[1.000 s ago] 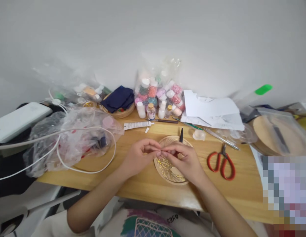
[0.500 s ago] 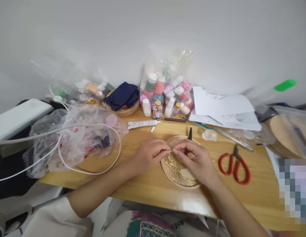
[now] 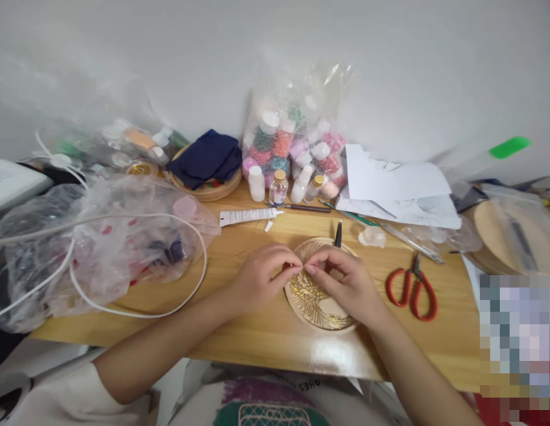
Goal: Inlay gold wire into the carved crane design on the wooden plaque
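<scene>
Over a round wooden disc [image 3: 297, 307] with a tree-like pattern of gold strands [image 3: 322, 313], my two hands meet fingertip to fingertip. My left hand [image 3: 268, 275] pinches thumb and forefinger together; whatever lies between them is too small to make out. My right hand [image 3: 346, 281] is closed in a similar pinch just beside it and covers the disc's right part. Beyond the right hand's knuckles, a slim black pointed tool [image 3: 338, 234], perhaps tweezers, shows its tip, with its lower end hidden. Red-handled pliers or snips [image 3: 412, 293] lie to the right.
A glue tube [image 3: 248, 216] with its small white cap [image 3: 268, 226] lies behind my hands. Small bottles [image 3: 278, 188] and a bag of colourful jars [image 3: 297, 142] stand at the wall. Crumpled plastic bags [image 3: 124, 248] and a white cable [image 3: 205, 260] fill the left. Papers [image 3: 394, 183] lie back right.
The whole view has shifted slightly, so things sit a little further left and higher. My hands stay together over the disc with fingertips pinched, with only a slight shift.
</scene>
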`<state>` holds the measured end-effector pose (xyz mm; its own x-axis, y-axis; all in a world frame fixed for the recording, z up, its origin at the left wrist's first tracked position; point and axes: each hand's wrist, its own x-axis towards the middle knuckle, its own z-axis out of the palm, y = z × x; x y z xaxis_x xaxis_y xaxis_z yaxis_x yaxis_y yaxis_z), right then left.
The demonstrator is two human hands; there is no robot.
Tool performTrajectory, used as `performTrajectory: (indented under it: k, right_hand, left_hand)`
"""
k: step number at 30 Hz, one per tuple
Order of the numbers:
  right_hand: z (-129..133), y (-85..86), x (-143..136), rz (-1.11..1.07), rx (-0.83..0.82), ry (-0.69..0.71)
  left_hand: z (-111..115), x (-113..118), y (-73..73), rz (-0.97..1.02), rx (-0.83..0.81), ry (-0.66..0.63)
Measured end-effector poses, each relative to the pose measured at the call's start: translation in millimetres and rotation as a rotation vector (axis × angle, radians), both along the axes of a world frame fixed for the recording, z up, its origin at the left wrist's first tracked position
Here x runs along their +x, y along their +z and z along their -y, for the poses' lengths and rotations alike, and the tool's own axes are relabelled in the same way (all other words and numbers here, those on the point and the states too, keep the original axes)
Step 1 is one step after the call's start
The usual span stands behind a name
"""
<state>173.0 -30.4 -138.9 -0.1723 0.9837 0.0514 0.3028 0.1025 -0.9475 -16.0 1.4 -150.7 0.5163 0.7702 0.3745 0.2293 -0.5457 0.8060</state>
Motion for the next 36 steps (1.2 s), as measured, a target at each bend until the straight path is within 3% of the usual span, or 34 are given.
performTrajectory:
  k: [8, 16, 36]
  right_hand:
    - [1, 4.3, 1, 0.146, 0.116, 0.035]
    - [2, 6.3, 4, 0.323, 0.263, 0.118]
    - [5, 1.3, 3, 0.527, 0.413, 0.119]
  left_hand:
    - [-6, -6, 0.3, -0.167, 0.085, -0.078]
    - [-13, -10, -1.1, -0.256, 0.32, -0.18]
    - [-17, -16, 3.0, -0.318, 0.423, -0.187]
